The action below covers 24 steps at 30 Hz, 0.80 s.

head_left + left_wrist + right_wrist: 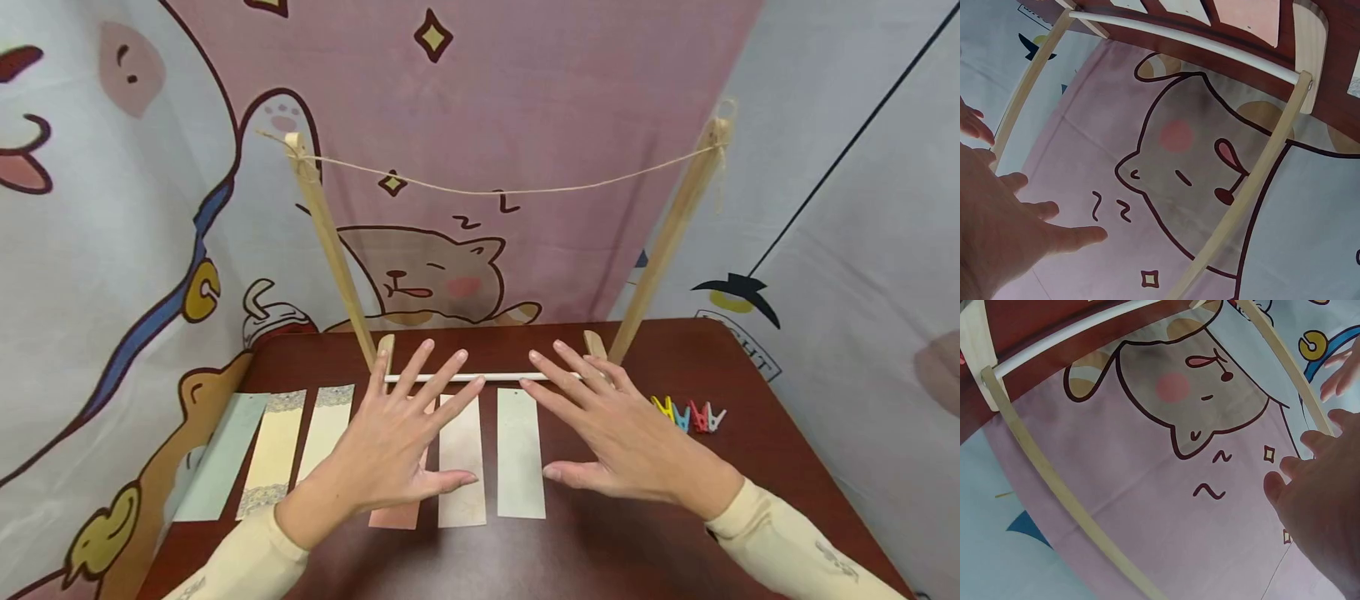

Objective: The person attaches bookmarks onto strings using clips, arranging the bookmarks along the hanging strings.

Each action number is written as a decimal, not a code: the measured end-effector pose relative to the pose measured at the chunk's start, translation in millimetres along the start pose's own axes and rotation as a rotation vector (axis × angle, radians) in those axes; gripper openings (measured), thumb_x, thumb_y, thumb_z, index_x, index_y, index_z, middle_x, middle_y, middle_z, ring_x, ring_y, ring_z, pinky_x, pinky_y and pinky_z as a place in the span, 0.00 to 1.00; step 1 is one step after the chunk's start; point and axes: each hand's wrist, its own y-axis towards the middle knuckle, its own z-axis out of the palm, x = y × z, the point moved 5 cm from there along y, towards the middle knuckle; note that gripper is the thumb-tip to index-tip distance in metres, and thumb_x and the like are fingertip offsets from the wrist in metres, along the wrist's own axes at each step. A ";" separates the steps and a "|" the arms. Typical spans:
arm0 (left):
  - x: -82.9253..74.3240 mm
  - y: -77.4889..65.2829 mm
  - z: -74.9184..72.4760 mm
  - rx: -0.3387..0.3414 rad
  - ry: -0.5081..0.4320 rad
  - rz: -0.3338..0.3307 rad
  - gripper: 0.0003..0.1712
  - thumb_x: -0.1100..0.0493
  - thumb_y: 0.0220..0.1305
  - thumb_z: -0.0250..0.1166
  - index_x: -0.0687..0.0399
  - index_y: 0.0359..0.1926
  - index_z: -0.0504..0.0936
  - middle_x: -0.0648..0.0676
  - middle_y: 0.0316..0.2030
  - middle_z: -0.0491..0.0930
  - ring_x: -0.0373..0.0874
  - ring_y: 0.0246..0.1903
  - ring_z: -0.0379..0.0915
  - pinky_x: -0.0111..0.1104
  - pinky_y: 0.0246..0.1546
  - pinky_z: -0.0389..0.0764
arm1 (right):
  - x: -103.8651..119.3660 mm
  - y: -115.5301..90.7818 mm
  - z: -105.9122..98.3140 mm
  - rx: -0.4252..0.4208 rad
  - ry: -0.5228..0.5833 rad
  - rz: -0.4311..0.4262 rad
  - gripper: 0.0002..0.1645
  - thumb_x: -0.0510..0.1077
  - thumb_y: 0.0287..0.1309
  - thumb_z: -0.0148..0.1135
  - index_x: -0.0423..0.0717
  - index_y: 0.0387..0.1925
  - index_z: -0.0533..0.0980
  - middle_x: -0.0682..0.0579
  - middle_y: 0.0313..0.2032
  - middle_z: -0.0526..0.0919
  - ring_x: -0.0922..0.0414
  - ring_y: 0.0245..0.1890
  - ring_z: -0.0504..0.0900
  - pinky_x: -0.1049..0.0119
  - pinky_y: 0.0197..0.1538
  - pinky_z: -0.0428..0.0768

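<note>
Nearest: cream sleeves (240, 557) enter from the bottom edge, low over the worktop's near side. Left hand (390, 442) is palm down above the paper strips, grip spread, fingers fanned. Right hand (618, 433) mirrors it, grip spread too, thumb beside the rightmost strip in head view; can't tell if it touches.

Worktop (780, 442) is dark red-brown, smooth, with a soft sheen toward the near edge. Six strips lie in a row across its left and middle, left to right: green strip (221, 467), yellow strip (273, 446) with lace-pattern ends, cream strip (330, 421) with a lace-pattern top, orange strip (393, 517), pale pink strip (462, 462), pale green strip (520, 454). Left hand and forearm cover much of the orange one and part of the cream one.

Four small clips sit right of the right hand: yellow clip (663, 407), blue clip (682, 418), red clip (699, 417), white clip (715, 421).

Behind the strips, a white rod (510, 377) joins two wooden posts (330, 233). Sagging string (495, 192) is tied between their tops.

Farthest: printed cloth (585, 75), pink centre, pale sides, sleeping cartoon cat (442, 275).
</note>
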 end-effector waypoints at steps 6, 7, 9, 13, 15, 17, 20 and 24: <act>-2.6 -2.9 8.0 0.037 -0.010 -0.047 0.60 0.11 0.67 0.43 0.39 0.88 0.57 0.56 0.88 0.44 0.63 0.85 0.37 0.74 0.73 0.49 | -0.9 -3.4 3.1 -0.024 0.015 -0.007 0.54 0.81 0.74 0.49 0.57 0.87 0.58 0.47 0.87 0.51 0.42 0.85 0.49 0.33 0.73 0.60; -3.0 -4.3 10.1 0.043 -0.014 -0.062 0.60 0.12 0.67 0.44 0.40 0.88 0.58 0.57 0.87 0.46 0.64 0.84 0.40 0.74 0.72 0.52 | -1.5 -4.9 3.6 -0.027 0.020 -0.002 0.54 0.80 0.73 0.50 0.56 0.87 0.58 0.48 0.86 0.52 0.42 0.85 0.51 0.34 0.72 0.61; -3.8 -7.3 14.8 0.054 -0.025 -0.094 0.60 0.13 0.67 0.48 0.42 0.87 0.59 0.59 0.86 0.51 0.65 0.83 0.46 0.73 0.70 0.60 | -3.5 -9.9 4.5 -0.039 0.030 0.016 0.54 0.78 0.73 0.55 0.55 0.86 0.60 0.49 0.86 0.52 0.43 0.84 0.54 0.34 0.70 0.65; -0.2 -17.0 24.4 0.071 -0.061 -0.152 0.60 0.16 0.68 0.54 0.47 0.86 0.61 0.61 0.84 0.57 0.65 0.81 0.52 0.70 0.69 0.65 | -8.1 -17.9 9.3 -0.059 0.054 0.055 0.52 0.72 0.70 0.64 0.54 0.85 0.63 0.50 0.85 0.56 0.46 0.80 0.63 0.39 0.64 0.73; 2.4 -20.9 27.4 0.067 -0.077 -0.169 0.60 0.17 0.67 0.56 0.48 0.86 0.61 0.61 0.84 0.57 0.64 0.81 0.53 0.69 0.69 0.65 | -11.5 -21.1 12.2 -0.058 0.067 0.082 0.52 0.69 0.69 0.66 0.54 0.85 0.63 0.51 0.85 0.57 0.48 0.79 0.64 0.42 0.62 0.74; 5.9 -25.1 28.3 0.051 -0.087 -0.183 0.60 0.18 0.67 0.57 0.50 0.86 0.62 0.61 0.83 0.58 0.64 0.81 0.54 0.68 0.70 0.65 | -14.6 -22.9 15.5 -0.053 0.074 0.107 0.52 0.69 0.69 0.67 0.54 0.85 0.61 0.51 0.85 0.57 0.50 0.78 0.66 0.45 0.61 0.75; 11.9 -33.3 27.7 0.028 -0.115 -0.220 0.59 0.20 0.67 0.59 0.53 0.85 0.64 0.61 0.83 0.58 0.65 0.81 0.54 0.67 0.71 0.64 | -18.6 -24.7 21.5 -0.058 0.092 0.147 0.55 0.68 0.69 0.69 0.52 0.86 0.59 0.51 0.84 0.58 0.51 0.77 0.66 0.46 0.62 0.74; 19.5 -47.6 27.1 0.025 -0.181 -0.293 0.58 0.21 0.70 0.58 0.52 0.86 0.61 0.60 0.85 0.54 0.65 0.82 0.50 0.68 0.72 0.62 | -21.8 -24.1 30.1 -0.081 0.131 0.188 0.58 0.66 0.67 0.71 0.48 0.87 0.56 0.50 0.83 0.61 0.50 0.78 0.66 0.41 0.65 0.74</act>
